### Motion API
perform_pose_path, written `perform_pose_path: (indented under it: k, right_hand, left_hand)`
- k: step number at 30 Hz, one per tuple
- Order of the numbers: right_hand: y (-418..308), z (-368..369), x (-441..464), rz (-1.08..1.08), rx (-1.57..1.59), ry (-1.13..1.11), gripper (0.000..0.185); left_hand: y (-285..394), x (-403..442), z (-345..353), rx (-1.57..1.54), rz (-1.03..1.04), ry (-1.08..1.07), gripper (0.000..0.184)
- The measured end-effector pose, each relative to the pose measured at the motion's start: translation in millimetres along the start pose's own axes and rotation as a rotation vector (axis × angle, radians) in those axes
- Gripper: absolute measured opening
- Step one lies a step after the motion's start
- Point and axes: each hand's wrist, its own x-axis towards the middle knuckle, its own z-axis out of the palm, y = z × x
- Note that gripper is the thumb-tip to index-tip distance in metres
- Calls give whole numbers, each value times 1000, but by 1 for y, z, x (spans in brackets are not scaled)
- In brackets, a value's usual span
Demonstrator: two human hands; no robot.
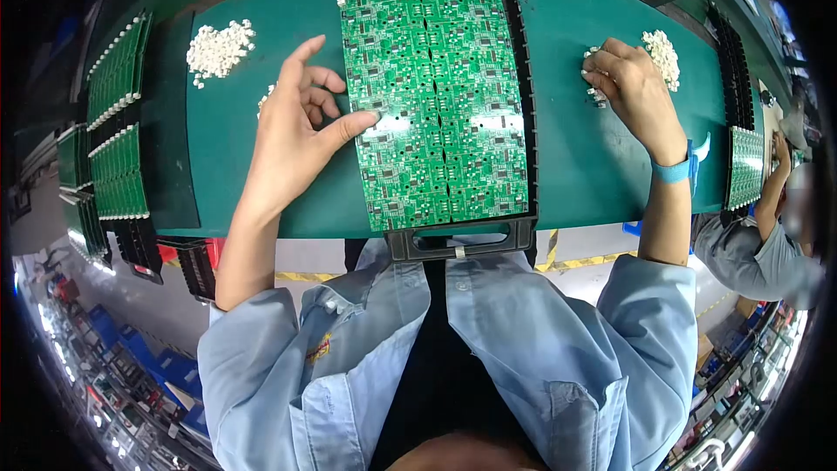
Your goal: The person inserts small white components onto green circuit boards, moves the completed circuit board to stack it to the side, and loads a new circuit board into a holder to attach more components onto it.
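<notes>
A large green circuit board panel (436,87) lies in a black frame (462,240) in front of me. Two white connectors show near its top left edge and others at its top right. My left hand (301,122) is open at the panel's left side, its thumb over the edge and its other fingers apart and bent. On the right, my right hand (632,92) has its fingertips pressed together beside small white connectors (597,98) on the mat. What sits between those fingertips is hidden. A pile of white connectors (663,59) lies just behind this hand.
Another pile of white connectors (220,51) is on the green mat (235,157) at left. Racked green boards (118,170) stand at the far left, and another board (745,166) at the far right. A co-worker (754,244) is at the right edge.
</notes>
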Motion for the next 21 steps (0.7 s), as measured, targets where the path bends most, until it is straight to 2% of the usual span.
perform_pose_path:
  k: [2, 6, 11, 13, 14, 16, 17, 21]
  right_hand:
    - [1, -2, 1, -15, -21, 8, 7]
    - [2, -6, 3, 98, 200, -61, 5]
    - [8, -3, 11, 219, 458, -126, 7]
    - [9, -6, 13, 251, 497, -107, 8]
    - [8, -9, 14, 296, 531, -88, 8]
    - [10, -10, 14, 389, 598, -56, 9]
    - [14, -7, 15, 378, 606, -63, 9]
    - [34, 5, 20, 346, 884, 63, 12]
  left_hand:
    - [-2, 1, 0, -42, -8, -20, 74]
    - [-6, 4, -1, -149, 10, -47, 70]
    - [-3, 7, -5, -45, 37, -36, 69]
    - [-4, 10, -15, -118, 109, 116, 57]
    - [-4, 11, -25, -110, 100, 130, 57]
    - [-3, 10, -45, 89, 126, 241, 32]
    - [-5, 6, -49, 94, 116, 252, 32]
    - [-8, -4, -58, 464, 134, 110, 13]
